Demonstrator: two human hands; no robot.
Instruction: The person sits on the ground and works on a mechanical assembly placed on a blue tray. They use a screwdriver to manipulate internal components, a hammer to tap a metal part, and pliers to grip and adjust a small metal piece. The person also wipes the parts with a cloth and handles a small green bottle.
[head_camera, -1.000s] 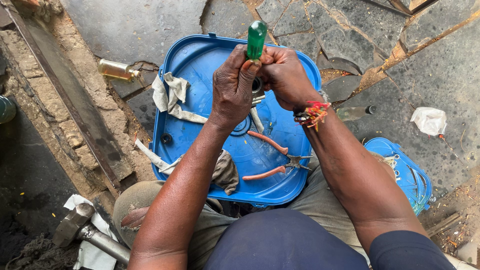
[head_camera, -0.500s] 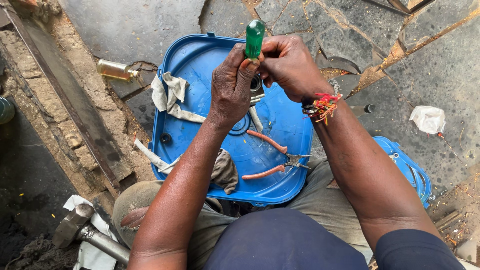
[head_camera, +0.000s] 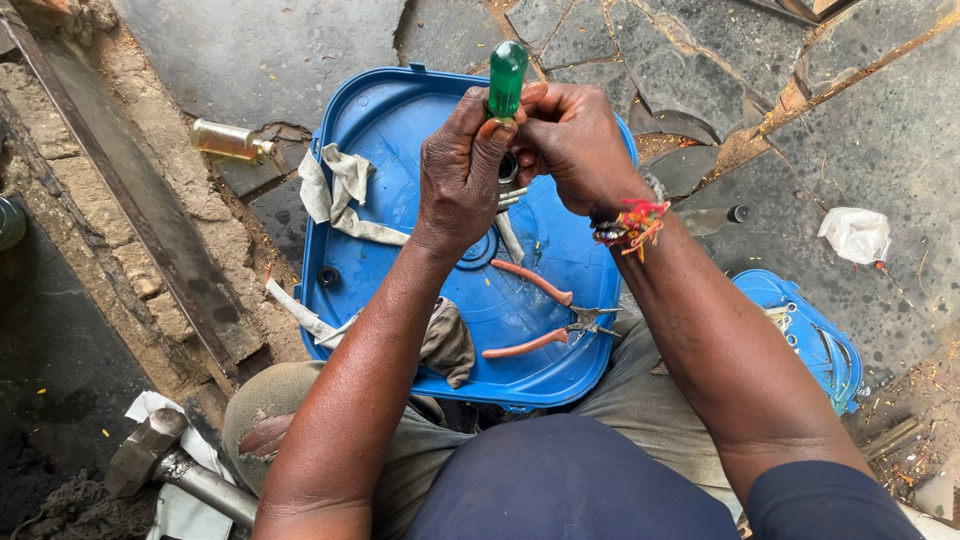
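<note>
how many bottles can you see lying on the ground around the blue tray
2. A yellowish glass bottle lies left of the blue tray. A clear bottle with a dark cap lies to its right, past the right hand's wrist. Others may be hidden.

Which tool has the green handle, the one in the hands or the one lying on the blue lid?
The screwdriver, gripped upright between the left hand and right hand, has the green handle. The pliers lying loose on the blue lid have orange handles.

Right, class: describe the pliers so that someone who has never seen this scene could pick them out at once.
Find the big blue plastic lid resting on the person's lap. Near its lower right edge, below both hands, lie the pliers, their handles spread apart. They alone have orange-red grips and grey metal jaws; the rags nearby are pale cloth.
</note>
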